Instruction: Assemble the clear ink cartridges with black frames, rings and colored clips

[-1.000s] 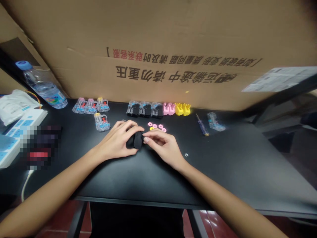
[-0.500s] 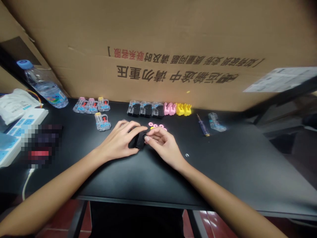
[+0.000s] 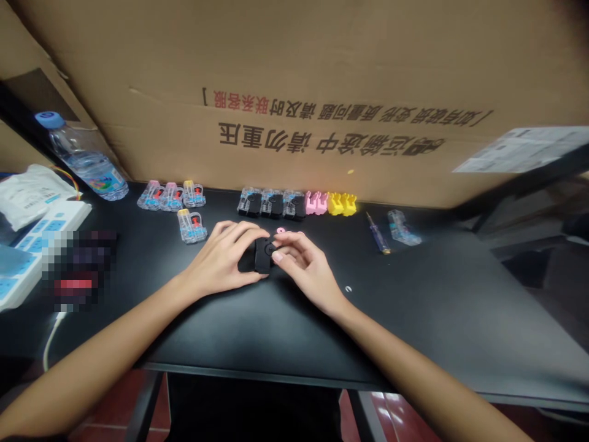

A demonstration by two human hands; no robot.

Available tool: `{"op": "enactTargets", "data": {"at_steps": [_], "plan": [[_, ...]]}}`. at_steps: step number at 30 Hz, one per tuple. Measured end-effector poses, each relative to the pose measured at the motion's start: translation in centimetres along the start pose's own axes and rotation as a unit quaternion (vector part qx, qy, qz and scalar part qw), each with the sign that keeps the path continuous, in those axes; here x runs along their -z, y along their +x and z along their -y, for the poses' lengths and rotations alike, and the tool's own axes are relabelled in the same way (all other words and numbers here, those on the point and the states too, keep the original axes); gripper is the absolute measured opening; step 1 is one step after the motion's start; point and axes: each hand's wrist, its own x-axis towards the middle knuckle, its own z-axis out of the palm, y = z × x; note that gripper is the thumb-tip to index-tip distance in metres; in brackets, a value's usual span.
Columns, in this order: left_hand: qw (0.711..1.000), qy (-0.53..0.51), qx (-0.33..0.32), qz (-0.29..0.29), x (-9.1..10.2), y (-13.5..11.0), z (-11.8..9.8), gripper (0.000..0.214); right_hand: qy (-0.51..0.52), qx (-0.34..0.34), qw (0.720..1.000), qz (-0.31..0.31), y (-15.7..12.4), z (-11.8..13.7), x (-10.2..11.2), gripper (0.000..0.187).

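Observation:
My left hand (image 3: 221, 261) is wrapped round a small black block (image 3: 262, 256) resting on the black table (image 3: 414, 307), near the middle. My right hand (image 3: 306, 264) meets it from the right, thumb and forefinger pinched against the block's face; whether they hold a small part there I cannot make out. A pink ring (image 3: 280, 231) shows just behind my fingers. Behind that stands a row of clear-and-black pieces (image 3: 270, 203), pink pieces (image 3: 315, 202) and yellow pieces (image 3: 341, 204).
Clear pieces with pink, yellow and red parts (image 3: 172, 196) lie at the back left, one more (image 3: 192, 225) nearer. A small screwdriver (image 3: 377, 232) and a clear piece (image 3: 402, 227) lie right. A water bottle (image 3: 85, 159), power strip (image 3: 41, 236) and a cardboard wall (image 3: 294, 92) border the table.
The black block has turned upright between my hands, its face now toward me. My right hand has shifted slightly back, covering most of the pink rings.

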Motion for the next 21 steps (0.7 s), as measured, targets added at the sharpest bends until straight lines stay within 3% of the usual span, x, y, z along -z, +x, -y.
{"op": "enactTargets", "data": {"at_steps": [6,11,14,18,21], "plan": [[0.999,0.005,-0.026,-0.034,-0.1,-0.1,-0.3,0.056,-0.018,-0.036,0.997,0.07,-0.2,0.4,0.0,0.034],[0.998,-0.003,-0.042,-0.042,-0.1,-0.1,-0.2,0.062,0.055,-0.046,0.997,0.015,0.0,0.3,0.3,0.04],[0.998,-0.019,-0.053,-0.036,0.1,0.0,-0.3,0.047,0.103,-0.047,0.994,-0.005,0.1,0.1,0.4,0.04],[0.996,-0.044,-0.082,0.018,0.6,0.0,-0.2,0.031,0.111,-0.049,0.993,-0.015,0.1,-0.1,0.7,0.043],[0.998,0.015,-0.055,0.011,1.4,0.1,0.3,0.027,0.1,-0.051,0.993,-0.026,0.1,-0.2,0.9,0.046]]}}
